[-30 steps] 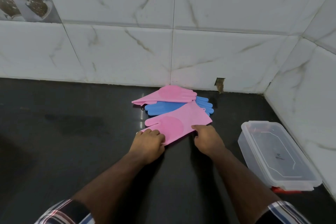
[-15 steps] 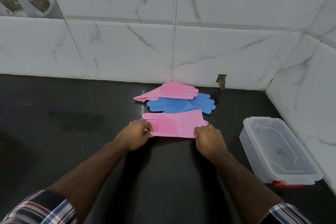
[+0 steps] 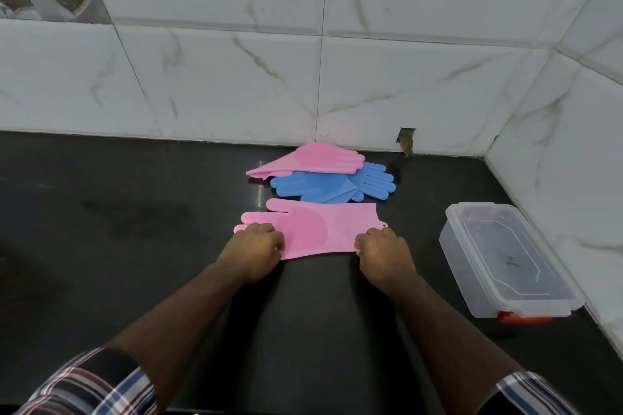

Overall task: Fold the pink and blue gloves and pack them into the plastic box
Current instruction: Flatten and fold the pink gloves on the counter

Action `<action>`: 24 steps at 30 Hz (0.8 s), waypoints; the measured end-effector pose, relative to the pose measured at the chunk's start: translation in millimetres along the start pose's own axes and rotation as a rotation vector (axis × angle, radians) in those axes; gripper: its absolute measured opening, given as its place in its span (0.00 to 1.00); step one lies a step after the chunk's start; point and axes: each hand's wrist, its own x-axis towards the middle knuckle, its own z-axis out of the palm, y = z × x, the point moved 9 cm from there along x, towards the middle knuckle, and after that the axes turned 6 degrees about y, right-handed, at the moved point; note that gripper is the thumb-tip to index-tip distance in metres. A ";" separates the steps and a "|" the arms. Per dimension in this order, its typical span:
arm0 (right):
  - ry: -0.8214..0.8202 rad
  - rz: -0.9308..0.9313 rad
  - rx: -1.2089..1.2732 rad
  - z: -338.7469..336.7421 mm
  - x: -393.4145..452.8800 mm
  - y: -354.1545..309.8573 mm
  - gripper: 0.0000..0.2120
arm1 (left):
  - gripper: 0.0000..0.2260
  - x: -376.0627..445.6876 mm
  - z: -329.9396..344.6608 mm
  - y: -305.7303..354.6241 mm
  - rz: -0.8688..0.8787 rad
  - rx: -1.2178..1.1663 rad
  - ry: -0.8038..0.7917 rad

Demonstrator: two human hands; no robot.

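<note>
White marble-veined wall tiles (image 3: 387, 77) meet in a corner up and to the right of the grip, above a black countertop (image 3: 101, 246) that carries everything. The clear plastic box (image 3: 505, 259), lidded with a red latch at its near end, sits well to the right of the grip, along the side wall. Between the two hands lies the near pink glove (image 3: 323, 229), flat, fingers to the left and cuff to the right. The left hand (image 3: 253, 251) curls over its finger end and the right hand (image 3: 384, 254) pinches its cuff edge. Beyond the grip, toward the back wall, blue gloves (image 3: 323, 187) lie overlapped, with a second pink glove (image 3: 313, 160) on their far side. The hands hide the glove's near corners, and the box's contents are unclear through the lid. Plaid sleeves (image 3: 91, 387) are cut off at the bottom edge.
</note>
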 end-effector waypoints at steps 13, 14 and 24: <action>-0.200 0.040 0.074 10.9 -49.1 -3.4 0.12 | 0.07 -30.9 5.7 9.6 0.078 -0.069 -0.091; -0.234 0.070 0.109 13.2 -52.0 -1.4 0.11 | 0.07 -32.7 4.3 9.0 0.069 -0.106 -0.094; -0.176 -0.053 0.387 7.1 -50.9 -41.4 0.14 | 0.10 -33.0 5.2 9.1 0.054 -0.116 -0.036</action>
